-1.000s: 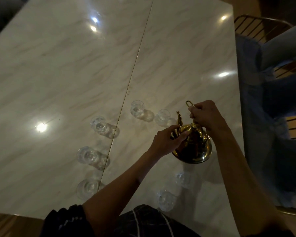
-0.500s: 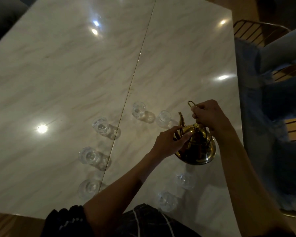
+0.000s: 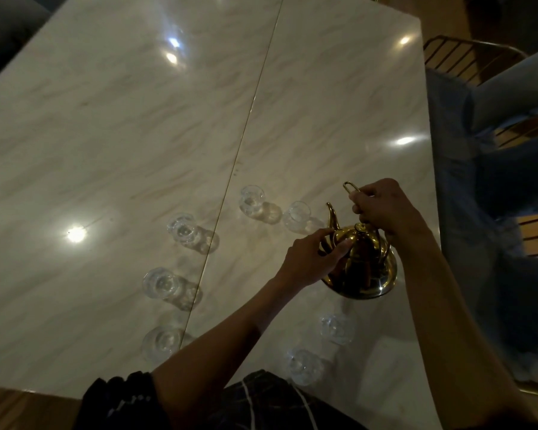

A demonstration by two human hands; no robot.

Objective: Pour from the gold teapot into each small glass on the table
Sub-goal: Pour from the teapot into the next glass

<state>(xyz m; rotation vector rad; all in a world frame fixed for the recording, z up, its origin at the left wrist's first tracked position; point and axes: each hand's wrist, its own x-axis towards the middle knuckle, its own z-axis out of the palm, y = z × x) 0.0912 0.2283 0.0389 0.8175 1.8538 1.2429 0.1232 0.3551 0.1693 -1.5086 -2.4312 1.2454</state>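
The gold teapot [image 3: 365, 271] stands at the right of the marble table [image 3: 106, 135], with its spout pointing away from me toward a small clear glass [image 3: 297, 214]. My right hand [image 3: 382, 209] grips the teapot's tall wire handle above the lid. My left hand [image 3: 312, 259] rests its thumb and fingers against the pot's left shoulder near the lid. Several more small glasses ring the pot: one at the far middle [image 3: 251, 201], three down the left [image 3: 182, 231] [image 3: 160, 282] [image 3: 162, 341], and two near me [image 3: 336, 328] [image 3: 302, 366]. I cannot tell whether they hold liquid.
A thin gold seam [image 3: 249, 113] runs down the table's middle. A person in jeans [image 3: 494, 212] sits on a wire-backed chair [image 3: 457, 60] just past the table's right edge. The table's near edge [image 3: 44, 394] is by my lap.
The teapot and both hands have shifted slightly to the right. Both hands stay on the pot as before. The glasses have not moved.
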